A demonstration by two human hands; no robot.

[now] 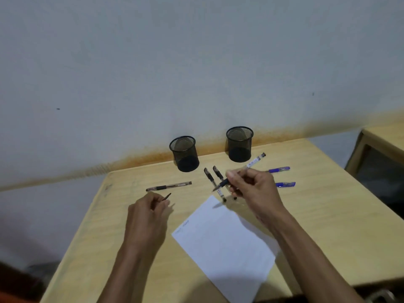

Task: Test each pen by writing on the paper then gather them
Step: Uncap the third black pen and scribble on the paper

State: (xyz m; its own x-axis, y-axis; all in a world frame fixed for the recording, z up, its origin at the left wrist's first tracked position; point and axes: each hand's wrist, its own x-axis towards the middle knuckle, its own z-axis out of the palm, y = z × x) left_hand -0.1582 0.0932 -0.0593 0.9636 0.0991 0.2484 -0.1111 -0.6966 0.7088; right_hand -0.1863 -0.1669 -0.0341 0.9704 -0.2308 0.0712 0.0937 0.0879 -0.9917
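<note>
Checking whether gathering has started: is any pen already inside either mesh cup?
No. Both mesh cups look empty, and the pens lie on the table or in the right hand.

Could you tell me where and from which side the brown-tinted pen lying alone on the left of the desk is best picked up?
Grip the brown-tinted pen at its dark rubber sleeve, left of the barrel's middle, pinching across the barrel from above. It lies flat and nearly sideways on the desk with nothing touching it. The left hand is nearest, though it already pinches a pen cap.
</note>
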